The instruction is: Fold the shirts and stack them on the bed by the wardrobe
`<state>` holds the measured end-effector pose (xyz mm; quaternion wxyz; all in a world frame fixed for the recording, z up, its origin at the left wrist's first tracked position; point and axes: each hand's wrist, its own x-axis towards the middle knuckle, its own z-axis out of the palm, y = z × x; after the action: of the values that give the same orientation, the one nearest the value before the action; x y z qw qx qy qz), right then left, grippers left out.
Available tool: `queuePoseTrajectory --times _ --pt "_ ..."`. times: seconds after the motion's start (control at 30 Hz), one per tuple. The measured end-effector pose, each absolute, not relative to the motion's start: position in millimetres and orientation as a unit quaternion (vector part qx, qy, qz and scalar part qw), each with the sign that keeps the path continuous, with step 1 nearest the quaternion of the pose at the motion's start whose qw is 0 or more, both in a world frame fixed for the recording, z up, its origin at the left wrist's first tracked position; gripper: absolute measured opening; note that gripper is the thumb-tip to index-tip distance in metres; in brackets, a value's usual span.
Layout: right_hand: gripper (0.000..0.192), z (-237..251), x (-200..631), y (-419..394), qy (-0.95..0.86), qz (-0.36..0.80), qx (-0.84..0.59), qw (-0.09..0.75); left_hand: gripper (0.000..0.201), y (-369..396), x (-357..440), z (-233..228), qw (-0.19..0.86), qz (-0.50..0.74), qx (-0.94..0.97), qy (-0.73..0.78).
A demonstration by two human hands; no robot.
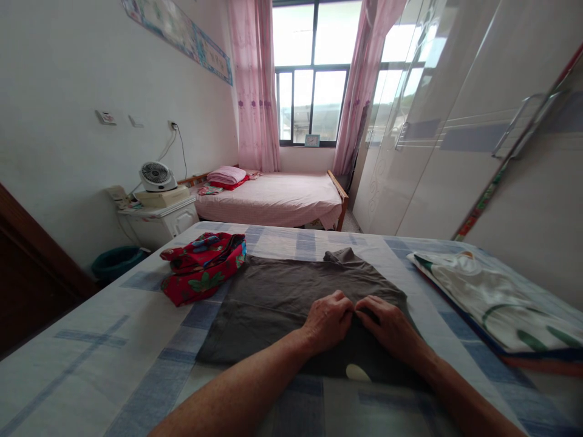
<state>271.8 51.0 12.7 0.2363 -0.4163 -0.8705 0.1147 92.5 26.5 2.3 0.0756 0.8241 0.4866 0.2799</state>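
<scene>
1. While pressed down on the grey shirt [282, 297], left hand [328, 320] curled, fingers [339, 301] bent and clenched onto the fabric near the shirt's middle; whether cloth actually pinched between them, cannot tell.
2. Right hand [390, 325] flat beside it, fingertips [364, 306] touching the left hand's knuckles, fingers half bent on the same fabric; grip on cloth not clear either.
3. Grey shirt spread flat on the bed [91, 358], toward the near edge and roughly centred between left and right edges; collar [342, 255] pointed at the far edge; pale oval patch [357, 372] showed on the shirt close to the near edge, between the forearms.
4. Red floral garment [203, 267] bunched near the far left corner of the bed, touching the shirt's left far corner.
5. White folded cloth with green print [496, 300] lay along the right edge of the bed, apart from the shirt.
6. Bed cover blue and white checked.
7. Beyond the far edge: second bed with pink cover [277, 197], folded pink bedding [226, 175] at its head.
8. Small fan [156, 176] on a white bedside cabinet [159, 221] by the left wall; teal bin [113, 261] on the floor below.
9. Window [314, 73] with pink curtains [253, 85] at the back; white wardrobe [455, 133] along the right side.
</scene>
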Motion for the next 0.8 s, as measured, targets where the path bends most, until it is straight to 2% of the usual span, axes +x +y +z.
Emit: queuePoseTrajectory --times 0.8 --pt "0.014 8.7 273.8 52.2 -0.870 0.130 -0.421 0.222 0.014 28.3 92.3 -0.1 0.066 0.262 0.829 0.490"
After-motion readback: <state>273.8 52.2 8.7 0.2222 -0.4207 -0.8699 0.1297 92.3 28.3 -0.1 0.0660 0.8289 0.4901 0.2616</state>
